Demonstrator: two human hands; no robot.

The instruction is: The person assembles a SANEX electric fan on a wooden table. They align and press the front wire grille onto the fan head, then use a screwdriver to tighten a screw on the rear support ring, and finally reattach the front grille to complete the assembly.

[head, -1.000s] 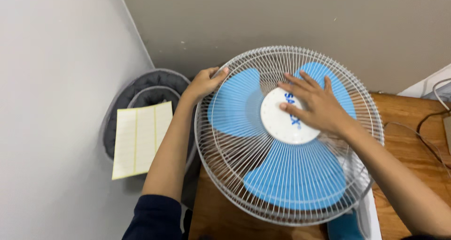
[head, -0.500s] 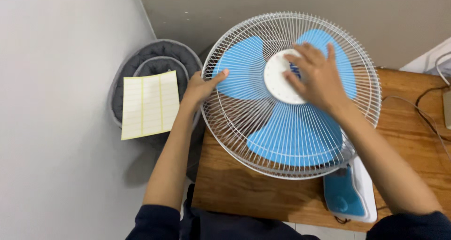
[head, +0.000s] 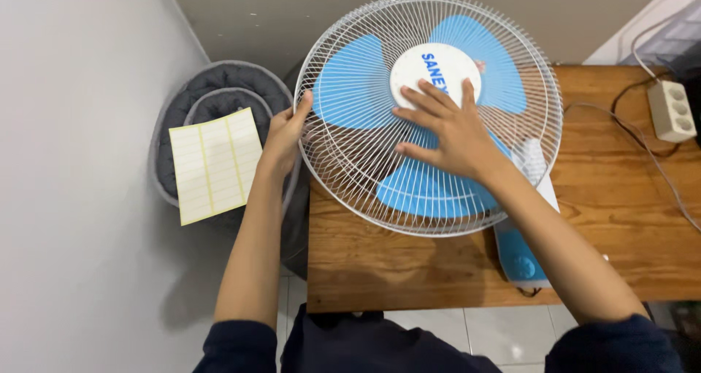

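Note:
A table fan with a white wire grille (head: 343,154) and blue blades (head: 350,88) faces up at me over a wooden table (head: 409,263). My left hand (head: 286,133) grips the grille's left rim. My right hand (head: 447,128) lies flat, fingers spread, on the front of the grille just below the round white hub cap (head: 431,66). The fan's blue and white base (head: 520,260) shows under my right forearm.
A grey rolled cushion (head: 219,88) sits on the floor left of the table, with a pale yellow lined sheet (head: 214,165) on it. A white power strip (head: 672,110) with cords lies at the table's right end. A light wall runs along the left.
The view has shifted so the fan sits higher and more of the table shows. My right hand has slid from the hub down onto the grille below it. My left hand keeps its grip on the rim.

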